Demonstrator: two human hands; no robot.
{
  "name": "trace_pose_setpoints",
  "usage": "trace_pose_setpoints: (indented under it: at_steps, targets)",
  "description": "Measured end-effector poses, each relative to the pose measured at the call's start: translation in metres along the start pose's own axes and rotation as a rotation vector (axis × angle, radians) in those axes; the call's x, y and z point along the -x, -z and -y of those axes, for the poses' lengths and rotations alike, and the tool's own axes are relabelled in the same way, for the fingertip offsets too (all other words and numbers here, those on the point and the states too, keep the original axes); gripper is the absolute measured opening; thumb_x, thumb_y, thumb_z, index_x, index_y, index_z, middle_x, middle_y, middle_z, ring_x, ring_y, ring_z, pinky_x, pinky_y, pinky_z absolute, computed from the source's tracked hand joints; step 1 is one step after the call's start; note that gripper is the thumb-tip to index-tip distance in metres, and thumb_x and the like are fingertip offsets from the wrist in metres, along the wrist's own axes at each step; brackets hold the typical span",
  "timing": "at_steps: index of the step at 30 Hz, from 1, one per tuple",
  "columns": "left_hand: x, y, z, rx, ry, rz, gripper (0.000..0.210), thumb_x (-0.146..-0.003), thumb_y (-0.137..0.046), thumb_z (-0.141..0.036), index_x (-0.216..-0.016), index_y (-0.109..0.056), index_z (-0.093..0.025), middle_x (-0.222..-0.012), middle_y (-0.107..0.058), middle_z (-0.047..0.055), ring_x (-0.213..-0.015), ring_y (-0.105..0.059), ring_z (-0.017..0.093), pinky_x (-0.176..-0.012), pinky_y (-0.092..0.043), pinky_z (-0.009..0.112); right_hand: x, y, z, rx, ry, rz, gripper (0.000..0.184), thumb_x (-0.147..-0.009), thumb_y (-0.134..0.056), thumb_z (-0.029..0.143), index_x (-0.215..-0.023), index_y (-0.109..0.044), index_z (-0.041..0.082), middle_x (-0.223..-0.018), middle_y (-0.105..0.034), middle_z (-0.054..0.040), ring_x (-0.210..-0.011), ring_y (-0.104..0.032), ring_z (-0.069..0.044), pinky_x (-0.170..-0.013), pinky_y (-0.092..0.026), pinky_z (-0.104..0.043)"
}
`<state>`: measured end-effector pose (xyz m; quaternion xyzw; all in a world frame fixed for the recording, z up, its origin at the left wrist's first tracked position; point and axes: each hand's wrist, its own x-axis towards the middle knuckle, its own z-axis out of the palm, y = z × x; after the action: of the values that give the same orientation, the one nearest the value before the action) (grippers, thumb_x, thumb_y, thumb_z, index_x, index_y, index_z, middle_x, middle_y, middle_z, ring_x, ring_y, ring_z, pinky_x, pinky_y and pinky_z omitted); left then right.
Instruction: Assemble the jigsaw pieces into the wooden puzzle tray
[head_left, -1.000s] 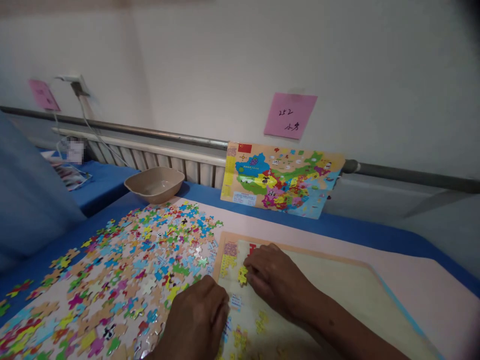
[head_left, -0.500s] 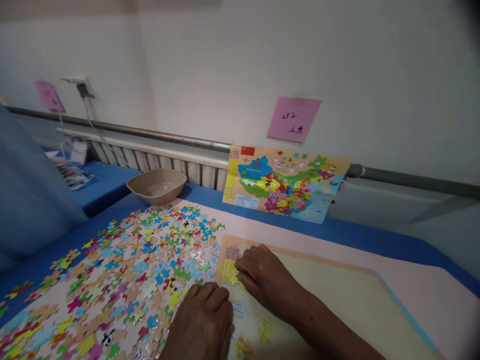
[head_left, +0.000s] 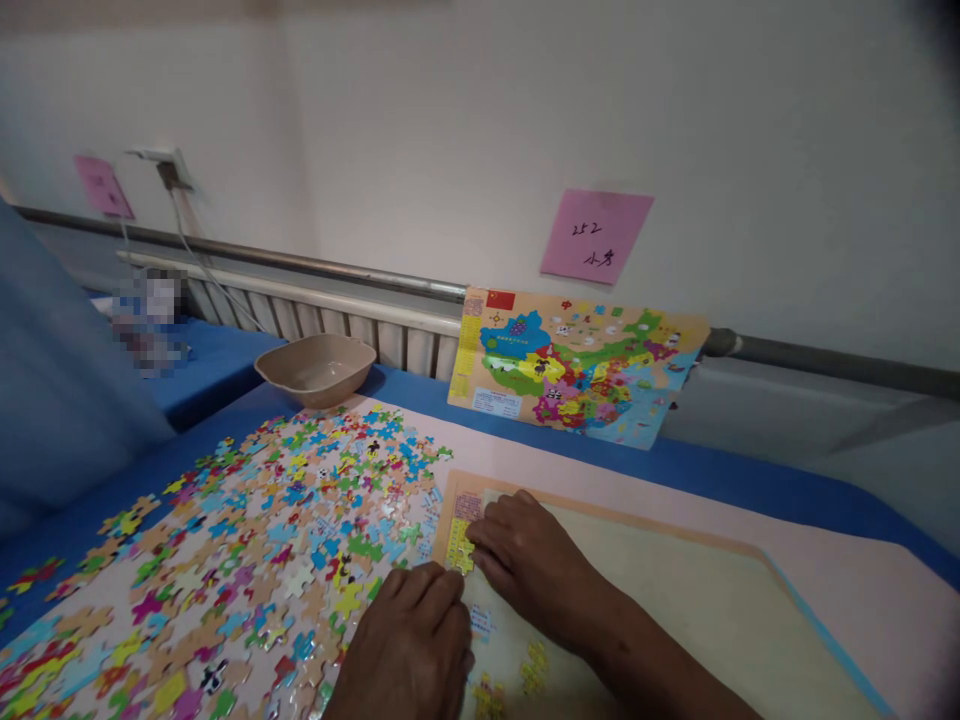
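Note:
My right hand (head_left: pixel 525 560) is closed, its bent fingertips down on the yellow puzzle pieces (head_left: pixel 459 552) in the upper left corner of the puzzle board (head_left: pixel 675 590). Just to its left, my left hand (head_left: pixel 409 640) lies curled over the board's left border, and its fingertips are hidden. Pinkish printed pieces (head_left: pixel 469 505) fit together above the yellow ones. Between the hands is a small white-and-blue text piece (head_left: pixel 481 622). Two yellow clumps, one a loose piece (head_left: pixel 535 668) and another cluster (head_left: pixel 489 694), lie lower on the board.
Many loose colourful puzzle pieces (head_left: pixel 247 560) spread across the left of the table. A beige basin (head_left: pixel 315 375) stands behind them. A printed map picture (head_left: pixel 577 370) leans against the wall rail (head_left: pixel 825 360). A blue curtain (head_left: pixel 67 400) hangs at the left.
My right fingertips have shifted slightly over the yellow pieces. The left hand has moved a little upward and right, staying curled. The view has tilted slightly.

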<state>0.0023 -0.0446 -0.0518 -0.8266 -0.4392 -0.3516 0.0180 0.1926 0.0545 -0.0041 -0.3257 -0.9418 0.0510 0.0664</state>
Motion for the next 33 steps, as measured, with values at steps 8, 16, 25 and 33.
trace_pose_setpoints:
  at_steps: [8,16,25,33]
  targets:
    - [0.0021,-0.0007,0.002,-0.022,-0.027,0.008,0.019,-0.085,-0.059,-0.006,-0.094,-0.066,-0.021,-0.101,-0.074,0.004,-0.093,-0.066,0.024,-0.077,-0.045,0.04,-0.0004,-0.0011,0.0001,0.013,0.013,-0.016,0.014,-0.1,-0.059,0.015,-0.086,-0.06,0.02,-0.092,-0.067,-0.0021,-0.088,-0.054,-0.019,-0.079,-0.028,-0.037]
    - [0.0026,-0.0032,-0.0003,-0.046,-0.034,-0.002,0.016,-0.085,-0.059,-0.007,-0.091,-0.066,-0.021,-0.103,-0.076,0.003,-0.092,-0.068,0.023,-0.075,-0.047,0.04,-0.0002,-0.0009,-0.0004,0.019,0.025,-0.015,0.015,-0.098,-0.058,0.016,-0.084,-0.059,0.02,-0.09,-0.066,-0.0023,-0.087,-0.053,-0.02,-0.079,-0.029,-0.038]
    - [0.0064,-0.007,0.004,-0.208,-0.15,0.048,0.037,-0.091,-0.072,-0.045,-0.114,-0.069,-0.016,-0.125,-0.077,0.011,-0.111,-0.069,0.031,-0.09,-0.051,0.045,0.0007,0.0025,-0.0023,-0.025,0.046,-0.019,0.012,-0.099,-0.057,0.016,-0.09,-0.061,0.021,-0.092,-0.066,-0.002,-0.087,-0.053,-0.019,-0.078,-0.03,-0.037]
    - [0.0048,-0.0034,0.0078,-0.298,-0.218,0.13,0.047,-0.091,-0.074,-0.056,-0.116,-0.069,-0.016,-0.124,-0.078,0.011,-0.107,-0.072,0.03,-0.088,-0.052,0.042,0.0024,0.0006,-0.002,-0.038,0.04,-0.027,0.015,-0.101,-0.055,0.016,-0.087,-0.058,0.021,-0.092,-0.064,-0.0022,-0.087,-0.051,-0.019,-0.08,-0.029,-0.036]
